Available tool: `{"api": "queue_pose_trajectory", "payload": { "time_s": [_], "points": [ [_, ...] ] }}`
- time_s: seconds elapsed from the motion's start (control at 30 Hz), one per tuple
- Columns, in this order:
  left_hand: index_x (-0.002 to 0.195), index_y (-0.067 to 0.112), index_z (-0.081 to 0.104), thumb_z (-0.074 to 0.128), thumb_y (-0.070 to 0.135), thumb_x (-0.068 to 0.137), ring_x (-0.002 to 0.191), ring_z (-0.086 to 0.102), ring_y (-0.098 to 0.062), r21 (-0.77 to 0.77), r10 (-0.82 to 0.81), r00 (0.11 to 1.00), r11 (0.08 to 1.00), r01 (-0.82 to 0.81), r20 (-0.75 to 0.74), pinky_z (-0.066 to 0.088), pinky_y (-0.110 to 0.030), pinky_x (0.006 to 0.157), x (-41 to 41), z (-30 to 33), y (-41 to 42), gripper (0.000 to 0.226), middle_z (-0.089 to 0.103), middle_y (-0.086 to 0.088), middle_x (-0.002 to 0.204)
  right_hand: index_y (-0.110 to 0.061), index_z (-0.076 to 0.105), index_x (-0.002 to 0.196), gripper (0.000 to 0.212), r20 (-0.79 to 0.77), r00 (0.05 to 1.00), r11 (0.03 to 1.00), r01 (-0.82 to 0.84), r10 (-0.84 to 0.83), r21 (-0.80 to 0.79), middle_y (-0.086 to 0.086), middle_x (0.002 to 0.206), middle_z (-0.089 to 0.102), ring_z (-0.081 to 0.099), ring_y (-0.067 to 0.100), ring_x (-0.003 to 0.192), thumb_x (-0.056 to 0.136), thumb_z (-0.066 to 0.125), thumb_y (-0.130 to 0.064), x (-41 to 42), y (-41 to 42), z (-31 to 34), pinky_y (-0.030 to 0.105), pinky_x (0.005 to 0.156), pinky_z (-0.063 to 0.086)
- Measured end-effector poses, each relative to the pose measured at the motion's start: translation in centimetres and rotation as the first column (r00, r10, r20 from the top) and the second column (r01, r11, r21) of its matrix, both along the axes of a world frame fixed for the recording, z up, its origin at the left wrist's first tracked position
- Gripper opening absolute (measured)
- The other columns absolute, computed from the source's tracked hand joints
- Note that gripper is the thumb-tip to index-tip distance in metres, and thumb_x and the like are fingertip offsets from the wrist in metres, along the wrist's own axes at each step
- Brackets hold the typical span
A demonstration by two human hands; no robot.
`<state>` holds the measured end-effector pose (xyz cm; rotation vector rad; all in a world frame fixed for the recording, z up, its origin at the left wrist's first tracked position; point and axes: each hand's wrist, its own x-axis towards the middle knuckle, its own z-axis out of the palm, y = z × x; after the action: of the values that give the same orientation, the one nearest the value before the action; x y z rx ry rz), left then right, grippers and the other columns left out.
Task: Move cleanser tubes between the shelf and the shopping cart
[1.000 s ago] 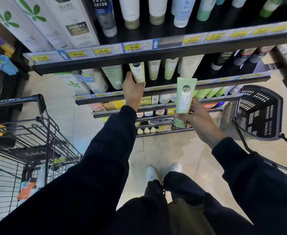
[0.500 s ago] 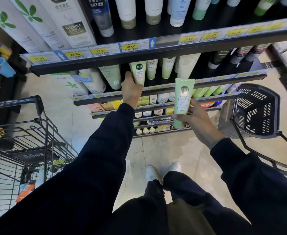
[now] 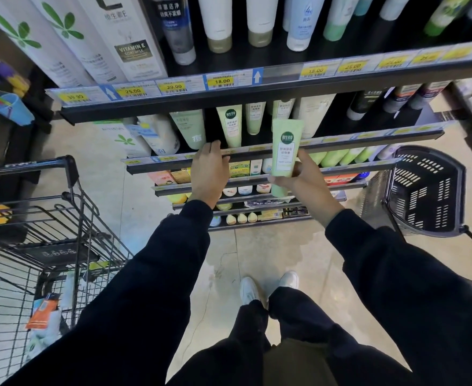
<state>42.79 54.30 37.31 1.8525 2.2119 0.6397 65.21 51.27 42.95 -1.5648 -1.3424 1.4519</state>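
green tube (image 3: 285, 154), upright, cap down, gripped low by the right hand (image 3: 303, 181) in front of the shelf (image 3: 340, 144). left hand (image 3: 209, 174) holds nothing, fingers relaxed over the shelf rail just below a matching tube (image 3: 232, 129) on the shelf. cart (image 3: 48, 232) at left; black basket (image 3: 424, 190) at right.

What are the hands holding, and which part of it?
The right hand holds a green tube by its lower end, near the cap. The left hand holds nothing.
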Motion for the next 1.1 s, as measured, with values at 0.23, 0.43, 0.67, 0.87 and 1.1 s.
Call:
{"api": "queue_pose_trajectory", "payload": {
  "time_s": [0.23,0.43,0.67,0.87,1.1],
  "points": [
    [0.121,-0.001,0.068,0.066,0.014,0.097,0.112,0.062,-0.036,0.008,-0.074,0.994,0.997,0.075,-0.081,0.053,-0.046,0.095,-1.1,-0.8,0.1,0.029,0.069,-0.017,0.115,-0.019,0.053,0.125,0.056,0.147,0.988,0.984,0.012,-0.038,0.175,-0.004,0.124,0.068,0.063,0.014,0.115,0.082,0.087,-0.014,-2.5,4.6,-0.4,0.033,0.093,0.057],
    [0.124,0.002,0.067,0.068,0.016,0.096,0.115,0.060,-0.036,-0.009,-0.094,0.993,0.996,0.093,-0.076,0.053,-0.048,0.094,-1.9,-1.6,0.3,0.032,0.068,-0.015,0.118,-0.021,0.052,0.124,0.056,0.118,0.987,0.971,0.083,-0.111,0.224,-0.007,0.121,0.069,0.064,0.014,0.115,0.081,0.087,-0.013,-3.9,6.8,-1.8,0.039,0.100,0.057],
    [0.129,0.004,0.065,0.066,0.020,0.098,0.118,0.059,-0.034,-0.022,-0.105,0.992,0.994,0.104,-0.071,0.051,-0.045,0.097,-2.1,-1.4,0.3,0.035,0.068,-0.013,0.123,-0.017,0.043,0.149,0.085,0.138,0.974,0.957,0.138,-0.178,0.256,0.001,0.148,0.057,0.047,0.020,0.140,0.079,0.089,-0.027,-5.9,9.2,-1.8,0.037,0.120,0.038],
    [0.132,0.004,0.063,0.065,0.021,0.099,0.122,0.057,-0.034,-0.051,-0.103,0.993,0.994,0.100,-0.059,0.048,-0.045,0.101,-2.0,-1.1,0.3,0.037,0.066,-0.013,0.127,-0.013,0.041,0.151,0.078,0.241,0.950,0.949,0.125,-0.199,0.290,0.006,0.146,0.057,0.049,0.023,0.140,0.087,0.085,-0.022,-6.7,10.3,-2.5,0.031,0.113,0.041],
    [0.132,0.005,0.063,0.065,0.020,0.099,0.123,0.057,-0.033,-0.065,-0.106,0.993,0.993,0.103,-0.048,0.048,-0.044,0.100,-2.0,-1.0,0.3,0.037,0.066,-0.013,0.127,-0.014,0.056,0.129,0.054,0.330,0.930,0.946,0.055,-0.165,0.319,-0.002,0.123,0.069,0.064,0.019,0.115,0.084,0.085,-0.017,-6.7,10.1,-3.7,0.036,0.102,0.054]
  ]
}}
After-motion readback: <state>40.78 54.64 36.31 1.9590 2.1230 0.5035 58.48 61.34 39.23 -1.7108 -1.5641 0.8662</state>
